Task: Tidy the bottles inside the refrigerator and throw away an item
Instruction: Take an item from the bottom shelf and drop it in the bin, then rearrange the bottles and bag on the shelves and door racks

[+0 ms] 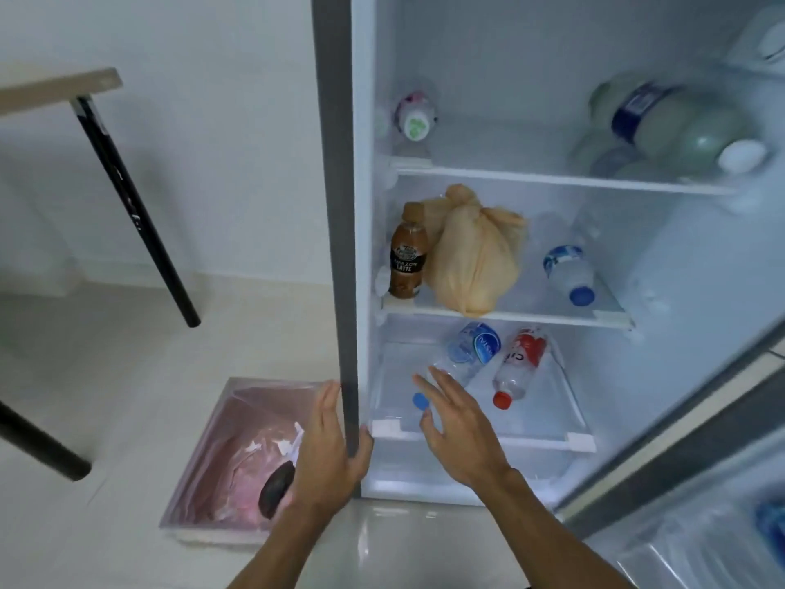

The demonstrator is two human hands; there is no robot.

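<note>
The refrigerator (335, 206) stands open. On its bottom shelf lie a blue-capped water bottle (467, 350) and a red-capped bottle (518, 367). My right hand (458, 423) hovers open just in front of the blue-capped one, empty. My left hand (331, 448) grips the refrigerator's grey side edge. The middle shelf holds an upright brown latte bottle (405, 257), a tied tan bag (475, 257) and a small water bottle (569, 269) on its side. The top shelf has a small white bottle (414, 114) and a large lying bottle (679, 121).
A bin lined with a pink bag (221, 452) sits on the floor left of the refrigerator, with a dark item (276, 491) inside. A table with black legs (136, 210) stands at left. The refrigerator door (701, 482) hangs open at right, holding bottles.
</note>
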